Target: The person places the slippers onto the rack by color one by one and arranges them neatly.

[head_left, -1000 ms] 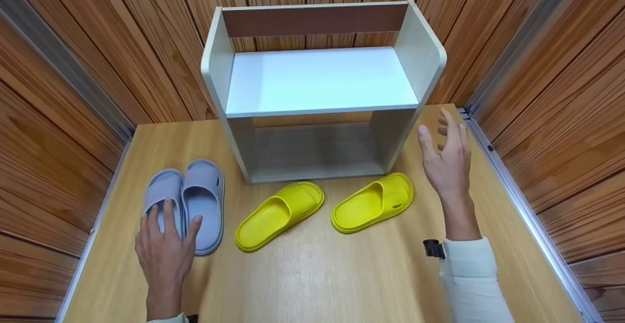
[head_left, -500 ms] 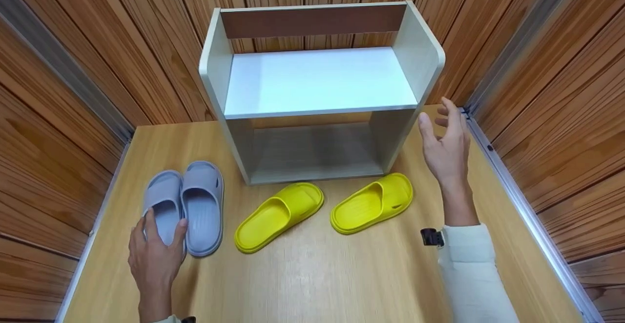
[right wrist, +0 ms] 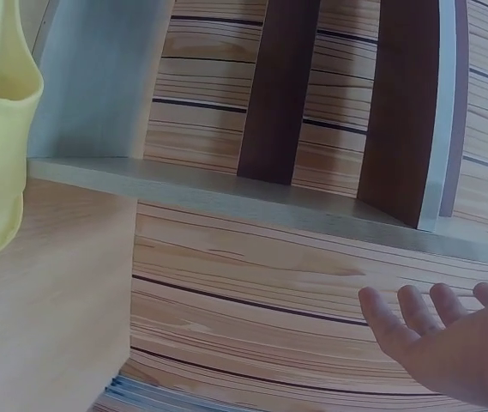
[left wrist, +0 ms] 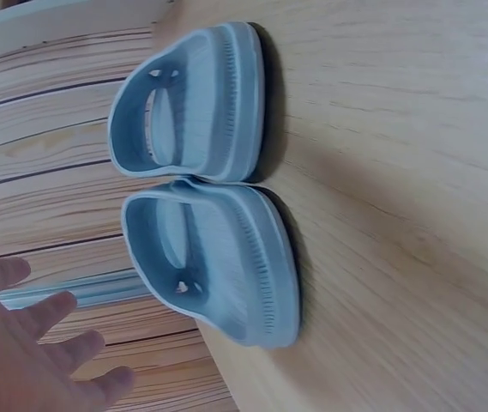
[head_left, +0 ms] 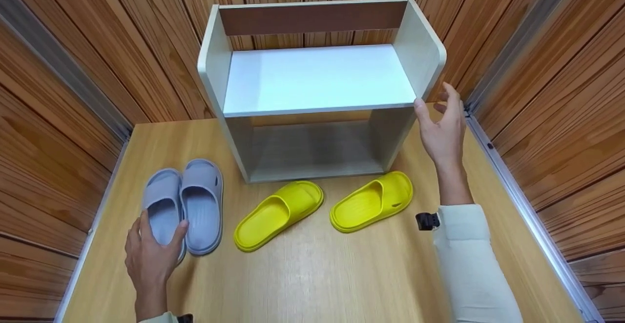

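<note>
Side by side on the wooden floor at the left lie two grey slippers, the outer slipper (head_left: 160,184) and the inner slipper (head_left: 203,176). My left hand (head_left: 151,253) hovers over the outer one's heel end with fingers loosely spread. In the left wrist view that hand (left wrist: 25,348) shows apart from both slippers and holds nothing. My right hand (head_left: 443,137) is raised beside the right side of a two-tier shoe rack (head_left: 320,79), thumb overlapping its edge in the head view. The right wrist view shows this hand (right wrist: 458,343) spread, with bare fingers.
Two yellow slippers, a left one (head_left: 278,215) and a right one (head_left: 373,202), lie slanted in front of the rack. Wood-panelled walls (head_left: 561,118) enclose the floor on the left, right and back. A metal rail (head_left: 530,218) edges the right side.
My left hand has drawn back from the grey slippers toward the lower left. My right hand has moved up and slightly left, closer to the rack's side. The slippers stay put.
</note>
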`<action>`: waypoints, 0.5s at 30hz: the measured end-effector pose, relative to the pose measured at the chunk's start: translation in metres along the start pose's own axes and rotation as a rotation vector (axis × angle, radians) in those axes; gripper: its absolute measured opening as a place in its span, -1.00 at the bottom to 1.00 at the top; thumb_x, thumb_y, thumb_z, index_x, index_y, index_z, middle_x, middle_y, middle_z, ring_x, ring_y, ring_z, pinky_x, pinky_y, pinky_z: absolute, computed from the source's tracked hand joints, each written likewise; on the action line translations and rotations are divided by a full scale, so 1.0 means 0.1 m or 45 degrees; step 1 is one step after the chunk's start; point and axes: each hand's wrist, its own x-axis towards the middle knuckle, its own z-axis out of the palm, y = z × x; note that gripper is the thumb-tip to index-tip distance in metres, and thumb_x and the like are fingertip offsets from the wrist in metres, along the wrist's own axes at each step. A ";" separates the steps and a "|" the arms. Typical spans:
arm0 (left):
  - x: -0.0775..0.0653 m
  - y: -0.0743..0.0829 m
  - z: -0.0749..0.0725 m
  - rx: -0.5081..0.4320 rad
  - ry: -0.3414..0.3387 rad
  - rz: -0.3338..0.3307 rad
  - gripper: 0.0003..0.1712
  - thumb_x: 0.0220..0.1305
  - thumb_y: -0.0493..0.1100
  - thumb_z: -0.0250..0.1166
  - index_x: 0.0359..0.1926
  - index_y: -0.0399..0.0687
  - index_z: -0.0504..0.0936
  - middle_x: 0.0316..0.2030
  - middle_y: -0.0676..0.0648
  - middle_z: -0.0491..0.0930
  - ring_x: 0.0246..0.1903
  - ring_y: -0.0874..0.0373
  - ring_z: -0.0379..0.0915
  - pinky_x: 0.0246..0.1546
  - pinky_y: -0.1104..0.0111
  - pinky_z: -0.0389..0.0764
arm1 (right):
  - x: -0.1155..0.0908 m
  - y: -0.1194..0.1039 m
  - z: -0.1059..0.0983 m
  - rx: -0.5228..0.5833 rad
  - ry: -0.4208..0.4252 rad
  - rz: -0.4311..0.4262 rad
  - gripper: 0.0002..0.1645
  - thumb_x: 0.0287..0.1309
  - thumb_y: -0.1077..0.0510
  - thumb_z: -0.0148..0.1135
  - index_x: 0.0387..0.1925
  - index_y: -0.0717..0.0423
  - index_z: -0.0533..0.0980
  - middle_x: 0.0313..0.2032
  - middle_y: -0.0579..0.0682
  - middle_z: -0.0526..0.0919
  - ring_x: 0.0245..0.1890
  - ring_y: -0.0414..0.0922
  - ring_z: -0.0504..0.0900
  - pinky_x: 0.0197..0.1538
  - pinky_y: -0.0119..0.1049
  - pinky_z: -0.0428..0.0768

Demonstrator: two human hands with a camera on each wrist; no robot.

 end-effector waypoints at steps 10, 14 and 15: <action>0.09 -0.11 0.07 0.012 -0.021 -0.069 0.33 0.16 0.62 0.09 0.63 -0.06 -0.22 0.53 -0.44 -0.18 0.44 -0.48 -0.14 0.29 -0.38 0.01 | 0.13 0.06 0.09 0.107 -0.052 -0.004 -0.20 0.40 -0.12 0.20 0.50 0.10 0.19 0.36 0.10 0.37 0.29 0.03 0.41 0.34 -0.17 0.40; 0.11 -0.15 0.11 0.034 -0.070 -0.120 0.38 0.11 0.67 0.08 0.63 -0.03 -0.26 0.53 -0.45 -0.20 0.42 -0.52 -0.14 0.26 -0.40 0.05 | 0.16 0.07 0.08 0.150 -0.085 -0.021 -0.34 0.45 -0.02 0.15 0.45 0.13 0.29 0.33 0.12 0.43 0.29 0.04 0.43 0.31 -0.05 0.43; 0.12 -0.17 0.11 0.039 -0.078 -0.134 0.39 0.11 0.67 0.09 0.63 -0.03 -0.27 0.52 -0.46 -0.20 0.41 -0.53 -0.14 0.25 -0.41 0.06 | 0.17 0.08 0.09 0.157 -0.094 -0.015 -0.36 0.46 0.00 0.13 0.44 0.14 0.30 0.33 0.12 0.43 0.29 0.04 0.43 0.31 -0.03 0.43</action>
